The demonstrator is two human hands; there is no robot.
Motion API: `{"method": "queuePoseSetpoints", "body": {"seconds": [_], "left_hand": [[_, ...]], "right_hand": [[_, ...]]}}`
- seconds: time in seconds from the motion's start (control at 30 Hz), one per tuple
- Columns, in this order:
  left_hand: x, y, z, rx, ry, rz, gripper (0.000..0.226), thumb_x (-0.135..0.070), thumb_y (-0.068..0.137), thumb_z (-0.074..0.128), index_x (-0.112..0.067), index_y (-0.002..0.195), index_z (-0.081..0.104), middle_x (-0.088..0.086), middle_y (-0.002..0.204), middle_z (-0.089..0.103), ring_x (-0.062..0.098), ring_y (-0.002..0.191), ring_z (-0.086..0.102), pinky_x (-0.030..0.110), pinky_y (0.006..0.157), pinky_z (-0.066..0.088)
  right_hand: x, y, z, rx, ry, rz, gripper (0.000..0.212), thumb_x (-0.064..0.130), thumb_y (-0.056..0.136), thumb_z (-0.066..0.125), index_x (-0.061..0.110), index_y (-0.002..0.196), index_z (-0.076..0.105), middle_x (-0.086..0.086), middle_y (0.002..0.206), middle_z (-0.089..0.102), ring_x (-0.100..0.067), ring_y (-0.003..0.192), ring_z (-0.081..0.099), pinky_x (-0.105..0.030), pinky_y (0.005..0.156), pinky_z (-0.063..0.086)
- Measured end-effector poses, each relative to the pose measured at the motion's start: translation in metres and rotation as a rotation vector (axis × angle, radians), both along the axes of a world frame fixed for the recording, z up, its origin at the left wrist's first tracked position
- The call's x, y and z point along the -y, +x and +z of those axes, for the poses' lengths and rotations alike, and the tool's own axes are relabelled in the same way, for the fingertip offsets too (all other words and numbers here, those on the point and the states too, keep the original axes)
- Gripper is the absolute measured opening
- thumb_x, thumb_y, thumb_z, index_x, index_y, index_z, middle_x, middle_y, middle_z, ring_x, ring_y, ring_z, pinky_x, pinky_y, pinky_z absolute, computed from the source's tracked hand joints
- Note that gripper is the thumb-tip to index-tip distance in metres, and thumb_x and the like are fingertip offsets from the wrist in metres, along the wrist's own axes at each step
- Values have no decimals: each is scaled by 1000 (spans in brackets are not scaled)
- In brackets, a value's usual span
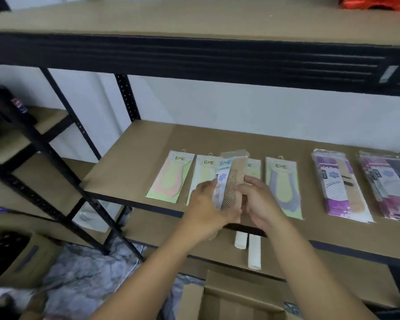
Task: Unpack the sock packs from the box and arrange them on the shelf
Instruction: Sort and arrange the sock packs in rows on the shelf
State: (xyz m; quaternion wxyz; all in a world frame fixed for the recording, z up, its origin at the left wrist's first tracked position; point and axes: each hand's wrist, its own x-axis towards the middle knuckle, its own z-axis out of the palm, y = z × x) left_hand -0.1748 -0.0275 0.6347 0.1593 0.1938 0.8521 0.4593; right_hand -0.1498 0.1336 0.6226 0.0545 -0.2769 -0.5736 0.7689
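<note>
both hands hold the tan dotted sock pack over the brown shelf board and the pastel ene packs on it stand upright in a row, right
Not quite: the head view shows the pastel ENE packs lying flat on the brown shelf board, side by side, not upright. The rest stands: the left hand and right hand hold the tan dotted sock pack over that board.

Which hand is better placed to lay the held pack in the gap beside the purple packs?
Probably the right hand: it holds the pack on the side nearer the purple packs.
</note>
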Motion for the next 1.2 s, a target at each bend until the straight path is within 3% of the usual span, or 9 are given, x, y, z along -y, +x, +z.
{"method": "queuePoseSetpoints", "body": {"seconds": [0.1, 0.23, 0.4, 0.5, 0.6, 0.73, 0.9, 1.07, 1.2], "left_hand": [[27, -14, -3, -34, -94, 118, 96, -56, 71, 78, -31, 152, 33, -5, 150, 30, 15, 143, 26, 34, 114, 32], [62, -42, -5, 62, -58, 227, 99, -48, 70, 87, -28, 151, 34, -6, 141, 38, 16, 134, 43, 27, 103, 38], [86, -66, -9, 43, 18, 363, 100, -51, 63, 90, -26, 144, 37, -9, 130, 40, 13, 122, 49, 33, 102, 46], [90, -84, -11, 1, 3, 453, 103, -51, 65, 88, -22, 147, 33, -3, 136, 39, 17, 129, 43, 37, 107, 44], [92, -97, -13, -38, -18, 479, 106, -45, 65, 88, -16, 149, 30, 6, 141, 40, 23, 134, 39, 42, 109, 42], [100, -107, -21, -88, -56, 450, 102, -38, 67, 86, -18, 150, 29, 9, 142, 38, 27, 136, 37, 45, 112, 39], [126, -135, -27, -183, -129, 460, 98, -41, 71, 83, -19, 151, 30, 11, 144, 35, 29, 137, 35, 49, 115, 36], [141, -163, -39, -307, -393, 452, 90, -48, 83, 69, -13, 155, 27, 16, 148, 34, 34, 139, 29, 45, 116, 22], [147, -180, -66, -249, -604, 352, 82, -66, 92, 48, -15, 153, 30, 23, 154, 26, 42, 146, 20, 55, 119, 16]], "right_hand": [[34, -34, 6, -1, -7, 71, 26, -2, 92, 61, 9, 114, 66, -13, 100, 79, -31, 93, 76, -51, 91, 57], [70, -72, 12, -7, 16, 137, 26, 7, 84, 70, 8, 110, 67, -22, 110, 74, -35, 99, 73, -58, 98, 52], [97, -108, 20, -2, -22, 219, 15, -1, 93, 66, 8, 105, 62, -8, 85, 74, -16, 65, 70, -28, 59, 55], [110, -122, 20, 11, 37, 252, 13, 4, 91, 69, 10, 100, 63, -11, 92, 71, -24, 78, 64, -35, 67, 51], [118, -129, 17, 17, 37, 276, 16, 3, 87, 72, 9, 98, 62, -17, 96, 68, -29, 84, 59, -35, 61, 49], [113, -128, 12, 4, 123, 293, 16, 11, 88, 75, 11, 102, 66, -8, 97, 76, -25, 86, 71, -44, 90, 57], [87, -110, -12, -13, 691, 331, 17, 34, 98, 61, 29, 111, 69, 14, 115, 71, -7, 107, 65, -29, 89, 50], [75, -94, -63, -29, 1519, 399, 39, 33, 97, 63, 16, 133, 64, -8, 141, 58, -31, 140, 43, -46, 119, 32], [89, -90, -64, -64, 1631, 500, 47, 42, 102, 53, 24, 145, 53, -5, 157, 42, -32, 153, 24, -57, 125, 10]]}}
